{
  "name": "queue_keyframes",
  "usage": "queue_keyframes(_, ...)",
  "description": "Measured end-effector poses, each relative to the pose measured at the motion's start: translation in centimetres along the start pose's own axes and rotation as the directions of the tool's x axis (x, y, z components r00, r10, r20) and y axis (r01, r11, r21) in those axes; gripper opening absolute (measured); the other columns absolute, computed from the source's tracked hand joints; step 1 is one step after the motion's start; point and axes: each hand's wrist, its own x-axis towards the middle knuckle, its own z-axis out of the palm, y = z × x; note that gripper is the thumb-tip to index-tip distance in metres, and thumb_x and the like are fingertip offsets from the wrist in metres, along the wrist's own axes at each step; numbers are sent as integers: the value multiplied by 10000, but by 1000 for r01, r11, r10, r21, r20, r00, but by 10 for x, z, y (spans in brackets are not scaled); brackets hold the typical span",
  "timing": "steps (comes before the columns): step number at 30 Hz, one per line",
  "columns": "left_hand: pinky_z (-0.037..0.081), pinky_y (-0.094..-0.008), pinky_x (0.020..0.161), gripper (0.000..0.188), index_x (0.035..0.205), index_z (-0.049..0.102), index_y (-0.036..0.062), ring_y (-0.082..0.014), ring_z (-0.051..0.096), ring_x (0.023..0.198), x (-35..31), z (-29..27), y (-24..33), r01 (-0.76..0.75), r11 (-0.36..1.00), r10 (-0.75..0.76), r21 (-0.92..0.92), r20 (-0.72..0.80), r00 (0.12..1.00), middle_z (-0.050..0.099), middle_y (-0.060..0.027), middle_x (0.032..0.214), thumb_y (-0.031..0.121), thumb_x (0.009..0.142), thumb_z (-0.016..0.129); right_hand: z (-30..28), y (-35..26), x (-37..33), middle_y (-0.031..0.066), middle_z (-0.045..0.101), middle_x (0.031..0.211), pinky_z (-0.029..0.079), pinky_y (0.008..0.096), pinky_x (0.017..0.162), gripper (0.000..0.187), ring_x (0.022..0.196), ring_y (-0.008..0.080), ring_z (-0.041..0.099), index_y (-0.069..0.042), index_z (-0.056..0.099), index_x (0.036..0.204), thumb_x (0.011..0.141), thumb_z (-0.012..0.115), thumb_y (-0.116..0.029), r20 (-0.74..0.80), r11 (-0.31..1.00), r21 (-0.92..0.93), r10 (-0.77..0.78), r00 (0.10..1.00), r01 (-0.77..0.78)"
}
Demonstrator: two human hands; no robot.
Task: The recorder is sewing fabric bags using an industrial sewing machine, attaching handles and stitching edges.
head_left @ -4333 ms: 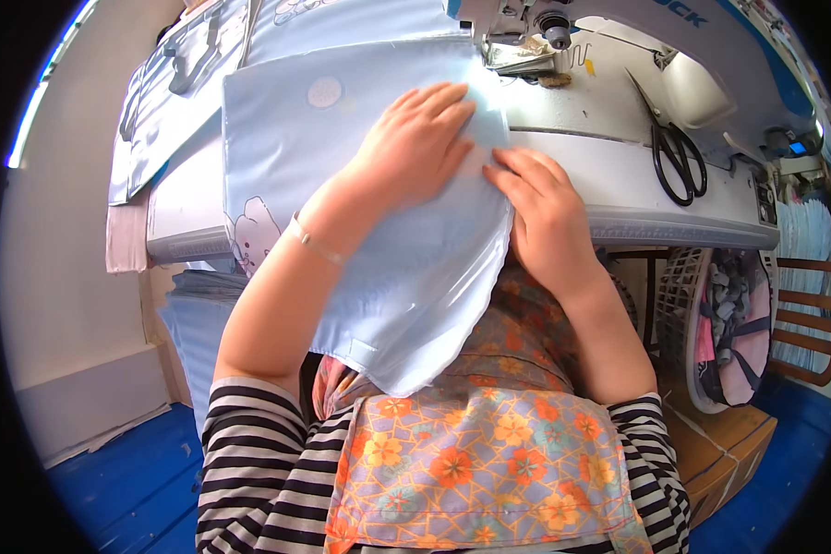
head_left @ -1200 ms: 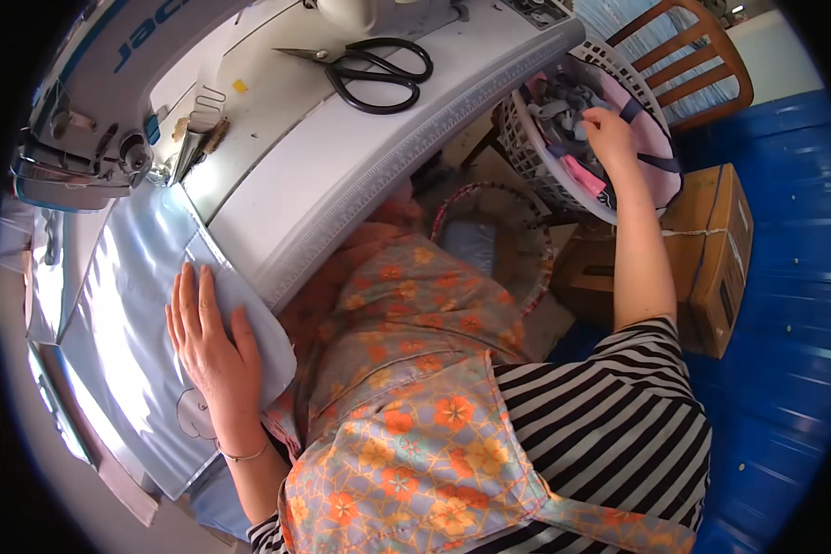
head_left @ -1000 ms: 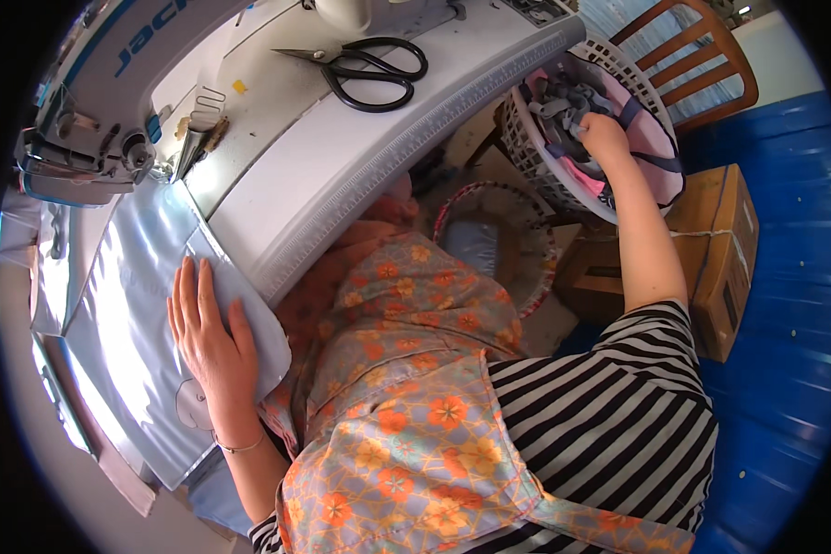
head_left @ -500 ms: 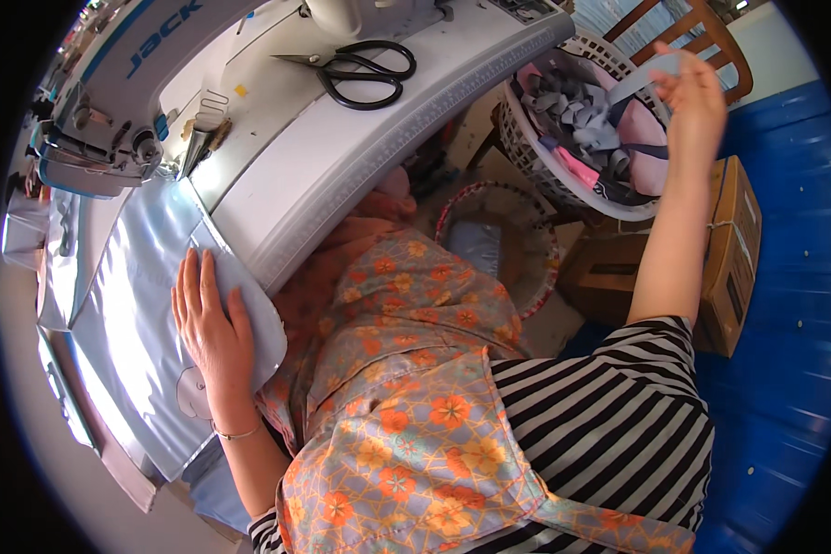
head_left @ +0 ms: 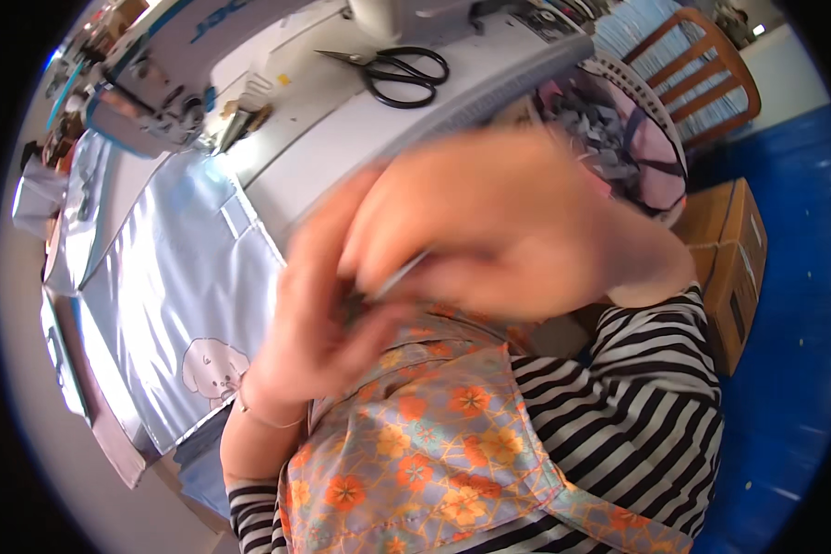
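Blue floor (head_left: 794, 388) to the right, white sewing table (head_left: 360, 148) tilted across the upper frame.

Nearest: flowered orange apron (head_left: 425, 452) over a striped shirt (head_left: 637, 397), filling the lower middle.

Both hands are raised close to the camera, heavily motion-blurred. Between them sits a thin pale strip (head_left: 399, 275) (material cannot be told), long axis slanting from lower left up to the right. Left hand (head_left: 319, 323) meets its lower end with fingers curled; right hand (head_left: 499, 226) covers its upper end, fingers folded down over it. Both seem to pinch the strip, but blur hides the fingertips, so the grip of each cannot be told for certain.

The hands block most of the table's near edge.

Further out, left: light blue fabric (head_left: 185, 295) with a small cartoon dog print lies flat on the table, running under the sewing machine (head_left: 166, 65). Black scissors (head_left: 397, 72) lie on the table, blades pointing left. Right: white basket (head_left: 619, 129) of fabric scraps, cardboard box (head_left: 729, 258) beside it, wooden chair (head_left: 702, 74) beyond.
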Motion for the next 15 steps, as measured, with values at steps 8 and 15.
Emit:
queue_keyframes(8, 420, -188, 627, 325, 1127, 682, -25, -37, 543, 698, -56, -87, 0, 285, 931, -348, -227, -327, 879, 640, 16, 845, -42, 834, 542, 1, 58, 9, 23, 629, 877, 507, 228, 691, 62, 744, 69, 588, -41, 650, 974, 921, 622, -22, -428, 922, 283, 368, 825, -264)
queue_keyframes(15, 413, -225, 631, 185, 1034, 702, -5, -90, 542, 690, -94, -243, -10, 393, 814, 110, 428, -778, 618, 644, -19, 836, 147, 966, 622, 75, 132, 60, 9, 638, 794, 497, 237, 669, 63, 712, 84, 601, -15, 661, 899, 918, 656, -75, -15, 765, 290, 605, 796, -575)
